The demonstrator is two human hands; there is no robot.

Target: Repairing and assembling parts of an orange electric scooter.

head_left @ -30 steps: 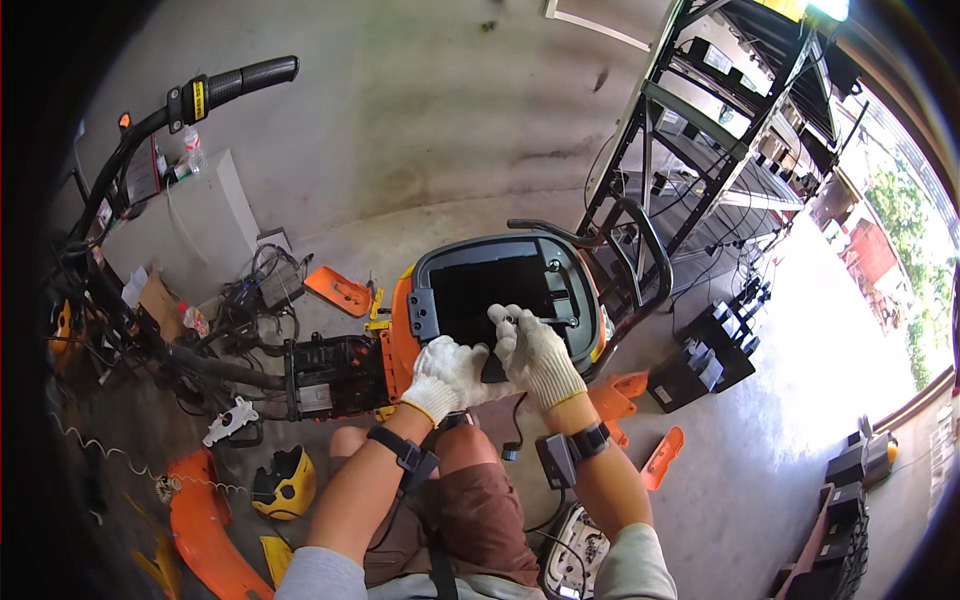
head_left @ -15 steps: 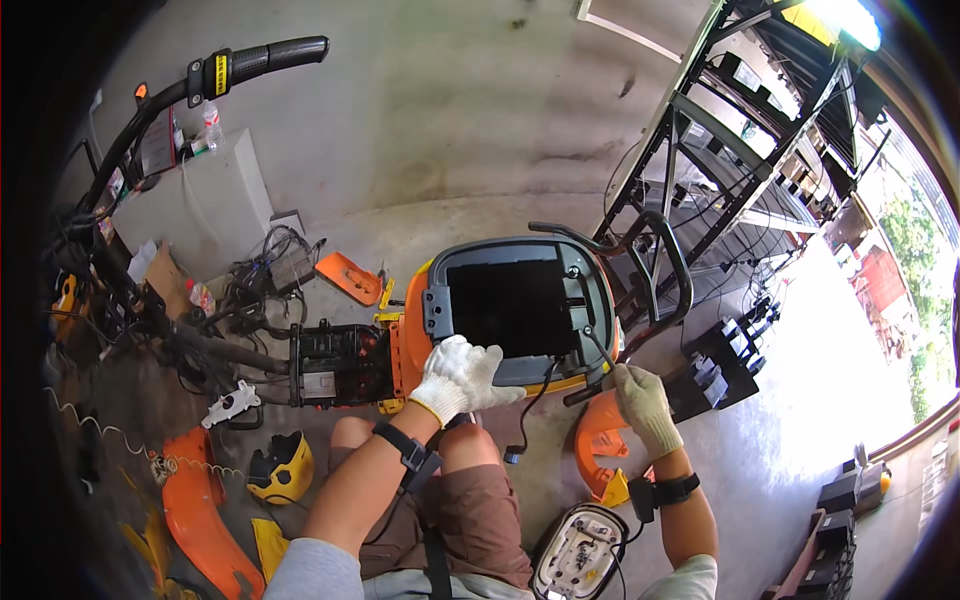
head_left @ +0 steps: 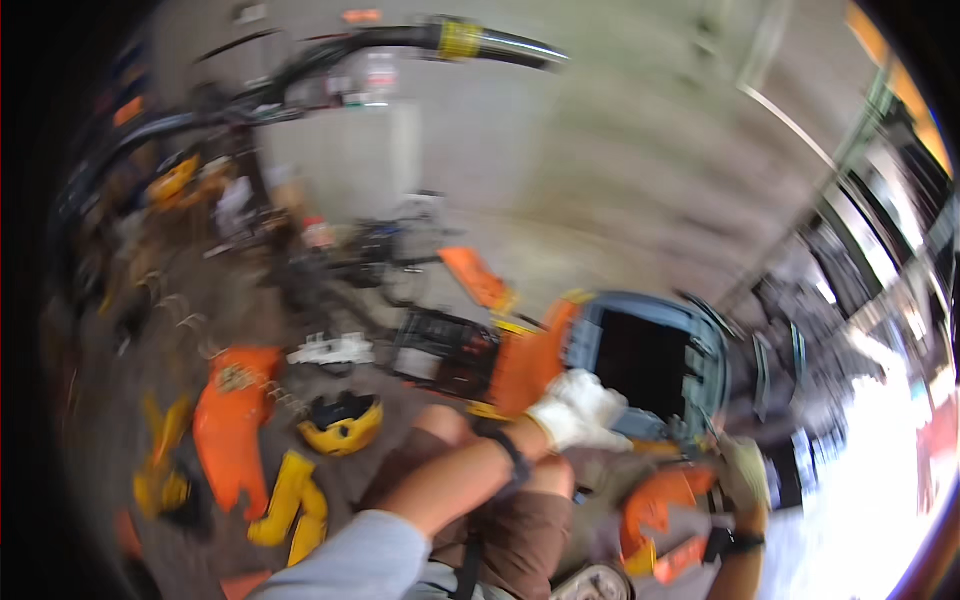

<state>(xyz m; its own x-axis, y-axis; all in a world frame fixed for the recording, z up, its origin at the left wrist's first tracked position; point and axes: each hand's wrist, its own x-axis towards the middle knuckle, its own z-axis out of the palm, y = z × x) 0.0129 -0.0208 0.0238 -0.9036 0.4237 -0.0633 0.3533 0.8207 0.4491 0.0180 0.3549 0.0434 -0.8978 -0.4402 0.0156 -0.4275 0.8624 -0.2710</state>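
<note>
The whole view is smeared by motion. My left hand (head_left: 577,408), in a white knit glove, lies at the near edge of a scooter's grey-rimmed storage compartment (head_left: 708,350). Its fingers are curled with the thumb pointing right; anything inside them is hidden. Further right, my right hand (head_left: 742,472), in a greyer glove, is closed around a thin rod-shaped tool (head_left: 711,422). That shaft reaches up to the compartment's right near corner. Blur hides the tip and the exact kind of tool. An orange body panel (head_left: 528,368) borders the compartment's left side.
The scooter's black handlebar (head_left: 400,38) arches across the upper left. Loose orange (head_left: 235,420) and yellow panels (head_left: 292,505) lie on the floor at left, with a yellow-black shell (head_left: 342,425) beside them. Another orange part (head_left: 655,510) rests below the right hand. Metal shelving (head_left: 850,235) stands at right.
My view has swung left, so the scooter and both hands appear further right and lower. The left hand stays at the compartment edge, and the right hand still grips the tool.
</note>
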